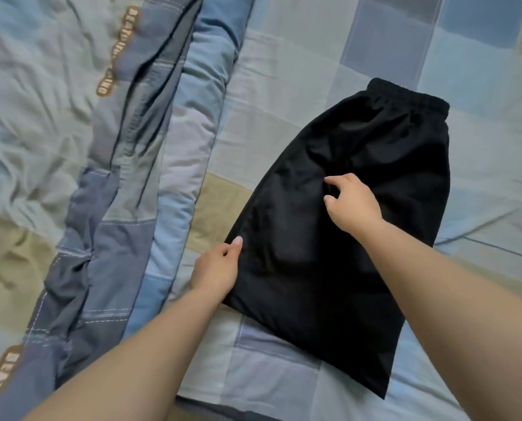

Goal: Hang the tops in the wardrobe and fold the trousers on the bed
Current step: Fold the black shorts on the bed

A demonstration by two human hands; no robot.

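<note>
Black trousers (338, 268) lie flat on the checked bedsheet (284, 92), folded lengthwise, with the elastic waistband at the far end. My left hand (218, 268) pinches the left edge of the fabric near its lower half, thumb on top. My right hand (349, 200) rests on the middle of the trousers, fingers curled and nipping a small fold of cloth. No tops or wardrobe are in view.
A bunched patchwork duvet (126, 183) in blue, grey and beige runs along the left side of the bed, close to the trousers' left edge. Bare sheet (481, 153) lies to the right of and beyond the trousers.
</note>
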